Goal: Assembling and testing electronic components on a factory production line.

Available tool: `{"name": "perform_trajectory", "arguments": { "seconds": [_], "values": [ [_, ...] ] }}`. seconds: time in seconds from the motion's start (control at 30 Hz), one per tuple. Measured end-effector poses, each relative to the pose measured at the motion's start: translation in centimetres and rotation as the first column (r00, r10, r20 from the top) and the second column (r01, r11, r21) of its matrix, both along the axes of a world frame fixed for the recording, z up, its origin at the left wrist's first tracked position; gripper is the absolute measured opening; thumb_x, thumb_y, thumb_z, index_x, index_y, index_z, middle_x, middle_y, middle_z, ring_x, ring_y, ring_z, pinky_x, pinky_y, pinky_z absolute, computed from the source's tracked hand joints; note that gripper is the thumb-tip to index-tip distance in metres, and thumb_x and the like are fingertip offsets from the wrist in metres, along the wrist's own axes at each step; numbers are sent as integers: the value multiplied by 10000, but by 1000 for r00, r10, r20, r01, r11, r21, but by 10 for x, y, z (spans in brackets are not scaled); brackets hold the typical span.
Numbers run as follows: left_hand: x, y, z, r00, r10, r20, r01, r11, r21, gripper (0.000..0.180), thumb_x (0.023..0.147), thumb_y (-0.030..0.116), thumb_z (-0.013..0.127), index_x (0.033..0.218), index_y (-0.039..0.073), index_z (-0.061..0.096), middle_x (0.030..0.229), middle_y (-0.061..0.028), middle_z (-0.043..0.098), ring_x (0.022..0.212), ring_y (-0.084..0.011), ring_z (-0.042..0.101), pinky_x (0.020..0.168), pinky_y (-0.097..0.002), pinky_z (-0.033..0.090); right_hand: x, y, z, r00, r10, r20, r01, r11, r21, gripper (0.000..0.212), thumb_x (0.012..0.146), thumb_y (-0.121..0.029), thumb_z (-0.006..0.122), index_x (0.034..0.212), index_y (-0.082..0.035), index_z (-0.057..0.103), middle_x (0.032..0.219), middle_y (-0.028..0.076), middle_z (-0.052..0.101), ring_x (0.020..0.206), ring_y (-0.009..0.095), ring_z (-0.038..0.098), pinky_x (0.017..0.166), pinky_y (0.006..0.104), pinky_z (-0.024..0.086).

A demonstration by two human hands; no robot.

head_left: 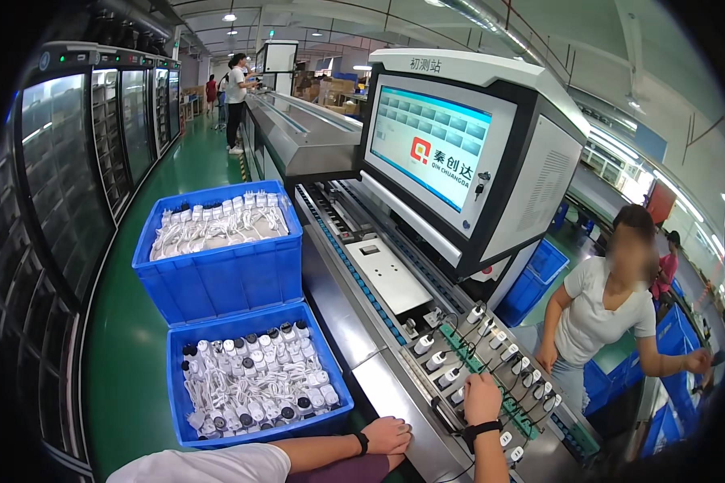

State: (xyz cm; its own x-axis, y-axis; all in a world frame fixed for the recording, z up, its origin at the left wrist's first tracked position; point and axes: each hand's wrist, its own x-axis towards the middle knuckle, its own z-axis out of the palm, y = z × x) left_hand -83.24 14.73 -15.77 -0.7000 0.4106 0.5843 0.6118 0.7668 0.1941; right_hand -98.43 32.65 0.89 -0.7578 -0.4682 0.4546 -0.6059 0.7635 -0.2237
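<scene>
My right hand (483, 398) reaches over a test fixture carrying rows of white charger plugs. Its fingers curl down between the left row and a green circuit strip (461, 348); what they grip is hidden beneath them. Close beside it in that row stands a white charger (449, 377). Cables run to the chargers of the right row (520, 366). My left hand (388, 435) rests loosely closed by the near edge of the metal bench, and nothing shows in it. Dark bands circle both wrists.
Two blue crates stand left of the bench, the far one (217, 286) higher than the near one (258, 320), both full of white chargers and cables. A machine with a screen (431, 145) rises ahead. A co-worker (608, 310) sits at right; glass-door cabinets (64, 161) line the left.
</scene>
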Motion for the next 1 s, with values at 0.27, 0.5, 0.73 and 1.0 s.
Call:
{"name": "perform_trajectory", "arguments": {
  "seconds": [0.27,0.5,0.73,1.0],
  "values": [
    [1,1,2,1000,-1,-1,1,1000,18,198,912,304,641,888,117,580,933,-42,588,833,-221,590,727,-362,500,5,3,1,999,42,25,-41,999,-31,63,869,-113,734,914,-76,709,911,145,649,844,382,666,747,478,542],
    [0,2,-2,1000,1,-5,-1,1000,29,190,910,301,641,893,120,584,928,-39,584,842,-219,591,728,-363,504,9,3,3,999,-3,46,5,999,-41,97,868,-104,734,946,-70,689,905,156,659,885,388,661,763,485,529],
    [-1,-3,-2,1000,5,8,-5,1000,29,182,908,301,637,885,129,581,942,-35,582,855,-214,584,718,-361,497,2,-2,-1,999,2,50,0,999,-42,136,867,-89,727,983,-56,664,885,176,664,857,409,653,759,505,517],
    [-3,0,-6,999,-19,46,18,999,33,188,910,306,635,877,131,575,930,-38,573,858,-220,586,714,-360,494,-4,9,-10,1000,-19,4,19,999,36,118,879,-94,711,953,-75,621,883,162,658,837,397,658,726,508,519]
  ]
}}
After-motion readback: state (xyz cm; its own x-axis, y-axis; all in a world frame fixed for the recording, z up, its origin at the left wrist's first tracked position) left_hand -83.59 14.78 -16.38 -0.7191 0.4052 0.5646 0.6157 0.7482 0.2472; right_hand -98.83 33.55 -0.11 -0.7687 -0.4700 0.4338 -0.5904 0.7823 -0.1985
